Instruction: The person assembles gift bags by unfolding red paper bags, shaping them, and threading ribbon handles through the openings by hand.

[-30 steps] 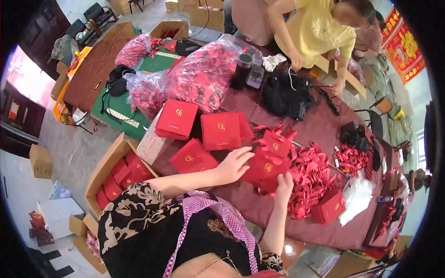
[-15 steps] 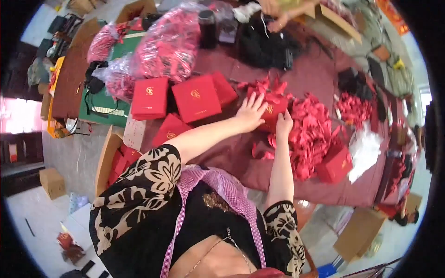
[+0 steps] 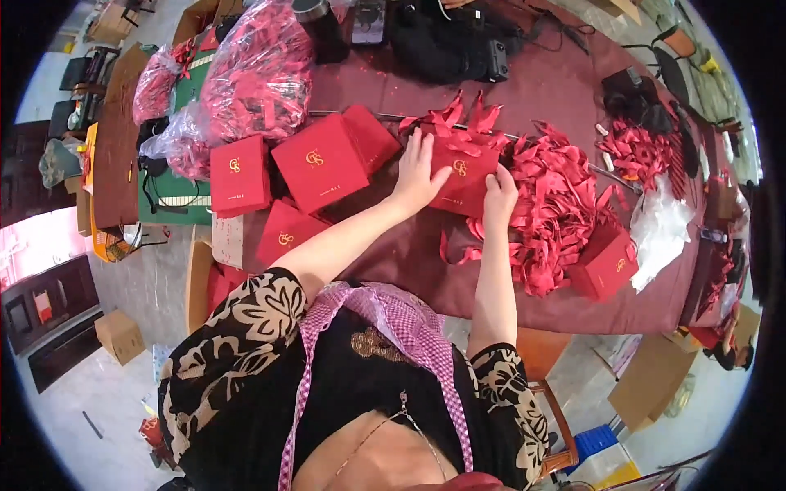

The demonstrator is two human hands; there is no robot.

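A red gift bag (image 3: 468, 186) with a gold emblem lies under my two hands, red ribbons (image 3: 458, 123) spread along its far edge. My right hand (image 3: 499, 196) pinches its right edge, thumb on the front. At the left edge rests my left hand (image 3: 422, 176), fingers stretched out and thumb apart, touching the front. Immediately to the right is a heap of loose red ribbons (image 3: 550, 213). Another red gift bag or box (image 3: 606, 260) sits at that heap's near side. Left of my hands are stacks of matching red pieces (image 3: 321, 166).
Clear plastic bags full of red ribbon pieces (image 3: 258, 78) stand at the far left, beside a black cylindrical bottle (image 3: 323, 37). A black cloth bag (image 3: 446, 45) lies at the back. White crumpled plastic (image 3: 659, 229) sits at the right edge of the maroon tablecloth (image 3: 393, 266).
My left hand has slid left off the bag's front to its left edge, uncovering the emblem. My right hand still grips the right edge. The view has shifted, and the other person's hands have mostly left it.
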